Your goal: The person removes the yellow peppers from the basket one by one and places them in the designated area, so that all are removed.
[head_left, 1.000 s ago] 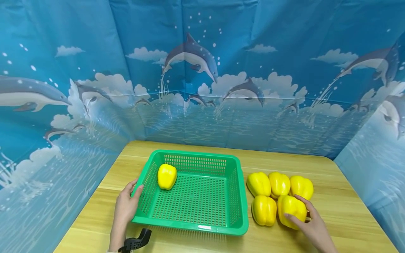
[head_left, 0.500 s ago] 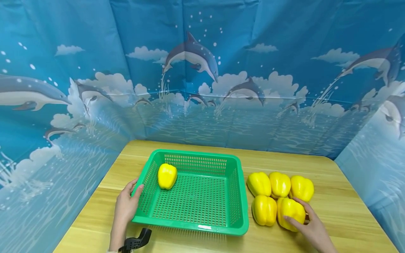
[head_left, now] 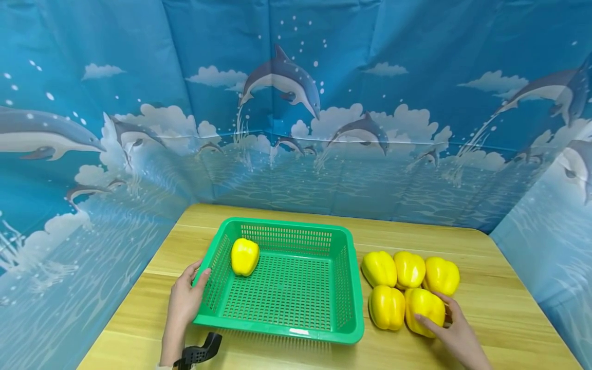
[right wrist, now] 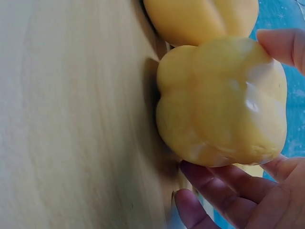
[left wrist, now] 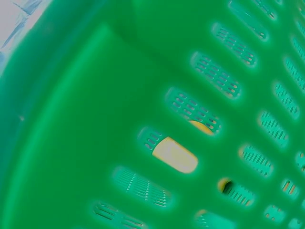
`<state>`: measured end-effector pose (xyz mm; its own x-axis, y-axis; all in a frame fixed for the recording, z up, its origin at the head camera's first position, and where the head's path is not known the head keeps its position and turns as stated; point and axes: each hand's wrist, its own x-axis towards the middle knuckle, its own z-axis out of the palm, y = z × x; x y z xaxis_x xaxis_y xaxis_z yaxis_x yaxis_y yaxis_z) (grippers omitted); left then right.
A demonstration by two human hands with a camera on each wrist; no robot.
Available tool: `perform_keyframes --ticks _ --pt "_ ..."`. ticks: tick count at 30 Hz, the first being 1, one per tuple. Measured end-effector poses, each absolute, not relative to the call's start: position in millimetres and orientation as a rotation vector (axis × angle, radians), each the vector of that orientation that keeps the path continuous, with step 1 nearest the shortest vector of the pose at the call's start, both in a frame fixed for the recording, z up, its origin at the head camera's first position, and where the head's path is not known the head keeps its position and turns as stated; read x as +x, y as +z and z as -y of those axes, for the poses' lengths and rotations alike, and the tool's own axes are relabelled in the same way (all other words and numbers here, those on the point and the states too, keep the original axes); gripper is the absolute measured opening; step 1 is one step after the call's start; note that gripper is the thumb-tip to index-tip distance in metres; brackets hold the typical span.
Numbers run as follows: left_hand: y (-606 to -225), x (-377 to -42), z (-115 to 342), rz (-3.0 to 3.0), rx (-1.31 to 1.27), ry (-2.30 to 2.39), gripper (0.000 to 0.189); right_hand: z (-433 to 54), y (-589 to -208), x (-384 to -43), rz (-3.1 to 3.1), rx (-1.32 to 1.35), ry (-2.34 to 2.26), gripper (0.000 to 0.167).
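In the head view my left hand [head_left: 186,297] grips the left rim of a green perforated plastic basket [head_left: 296,334], thumb over the edge. One yellow bell pepper [head_left: 245,257] lies inside, near the basket's back left corner. The left wrist view is filled by the slotted basket wall [left wrist: 95,109], with yellow showing through some slots. To the basket's right, my right hand [head_left: 455,329] holds the front right yellow bell pepper [head_left: 423,311] of a group on the table. In the right wrist view the thumb [right wrist: 283,45] and fingers [right wrist: 224,191] lie on opposite sides of this pepper [right wrist: 221,102].
Several more yellow bell peppers stand close together: one front left [head_left: 386,308], and a back row with a left one [head_left: 379,269], a middle one [head_left: 409,270] and a right one [head_left: 441,276]. Behind the wooden table [head_left: 499,303] hangs a blue dolphin-print curtain [head_left: 296,180].
The pepper in my right hand has shifted slightly left, and the right fingers have slid a little down along its side. My left hand and the basket have stayed put.
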<state>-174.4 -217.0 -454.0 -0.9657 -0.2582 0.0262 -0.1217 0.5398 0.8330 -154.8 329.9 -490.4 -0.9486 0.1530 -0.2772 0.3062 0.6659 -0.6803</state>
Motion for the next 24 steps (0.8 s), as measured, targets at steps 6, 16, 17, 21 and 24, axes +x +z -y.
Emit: perform_keyframes --ticks 6,16,17,21,24 --pt "-453.7 -173.8 216.6 2.628 0.331 -1.409 0.058 -329.1 -493.9 -155.5 -2.701 0.382 -1.137 0.104" --pt "-454.0 -174.7 216.0 2.619 0.332 -1.404 0.058 -329.8 -496.9 -155.9 -2.688 0.386 -1.137 0.108" --pt "-454.3 -175.1 216.2 2.620 0.331 -1.406 0.058 -329.8 -496.6 -156.3 -2.685 0.384 -1.138 0.108" --pt "-454.9 -176.3 217.3 2.620 0.329 -1.412 0.058 -328.9 -495.1 -157.6 -2.683 0.373 -1.131 0.108" --pt "-454.7 -176.4 217.5 2.623 0.328 -1.412 0.058 -328.5 -494.2 -158.0 -2.675 0.375 -1.130 0.109"
